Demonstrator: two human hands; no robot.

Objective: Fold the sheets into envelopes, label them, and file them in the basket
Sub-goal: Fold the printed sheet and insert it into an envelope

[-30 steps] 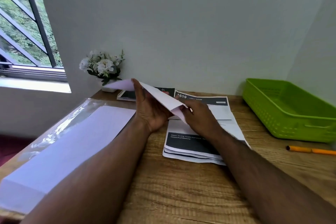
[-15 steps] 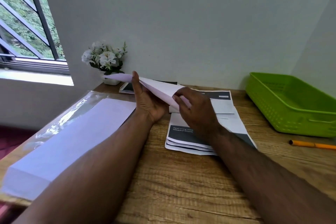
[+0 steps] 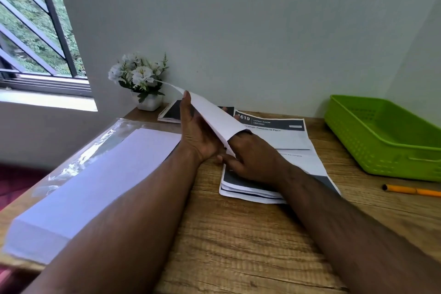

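Head view shows your white sheet [image 3: 210, 117] lifted off the table [image 3: 238, 246], tilted up toward the flower pot [image 3: 148, 101], above the printed pages [image 3: 281, 136]. It looks light and limp, likely to sag and crease wherever you pinch it, so take it near the fold edge. Your left hand [image 3: 196, 136] props the sheet from beneath with fingers fairly straight. Your right hand [image 3: 250, 157] pinches the near corner, its fingertips partly hidden under the paper. A ream of blank paper [image 3: 95, 184] lies left; the green basket [image 3: 381, 136] and an orange pen [image 3: 412, 190] sit right.
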